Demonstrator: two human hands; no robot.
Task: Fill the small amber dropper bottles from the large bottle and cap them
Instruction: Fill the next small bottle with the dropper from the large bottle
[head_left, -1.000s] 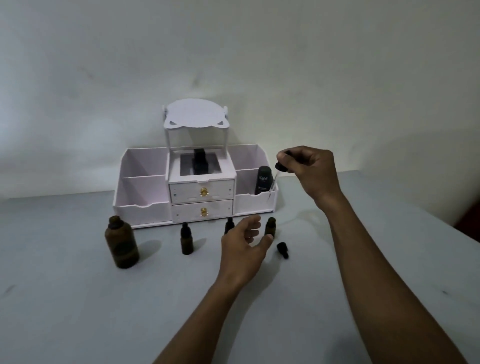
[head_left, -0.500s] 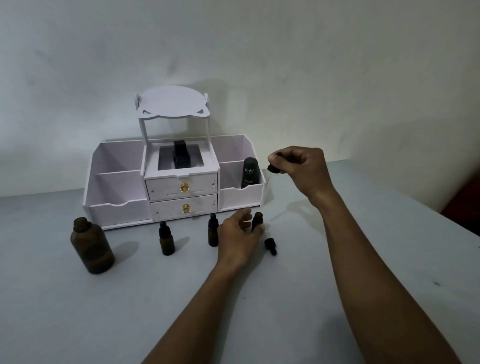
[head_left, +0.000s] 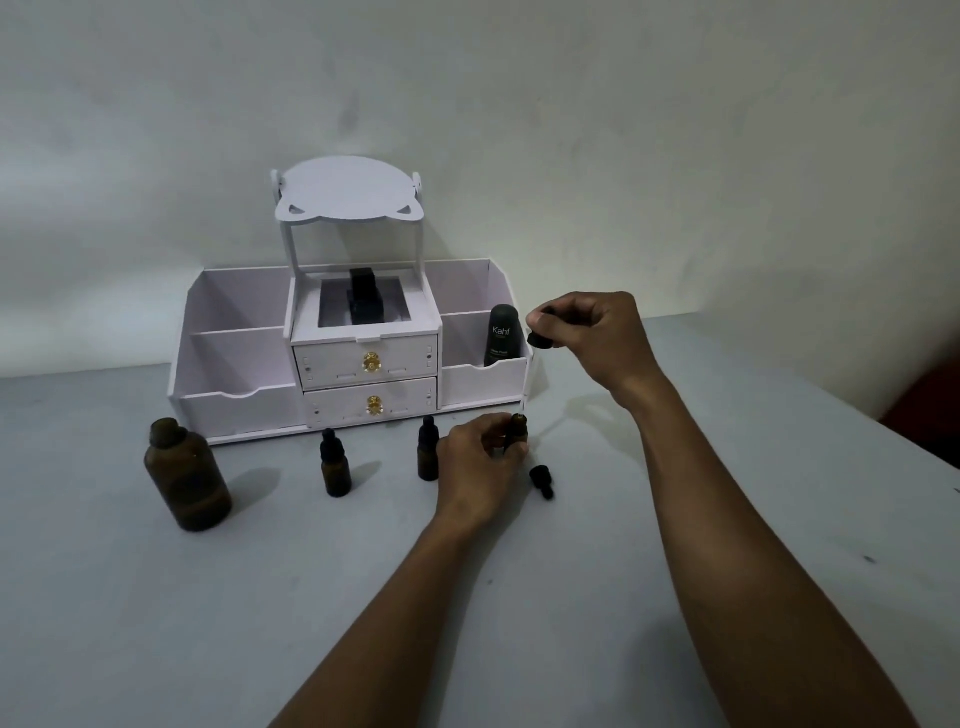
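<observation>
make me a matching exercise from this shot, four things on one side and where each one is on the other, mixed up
Things
1. large amber bottle
2. loose dropper cap
3. black Kahf tube
4. open small bottle

Places
A. in the organizer's right front compartment
B. held by the left hand
C. farthest left on the table
D. lying on the table beside the left hand

Pairs: 1-C, 2-D, 3-A, 4-B
</observation>
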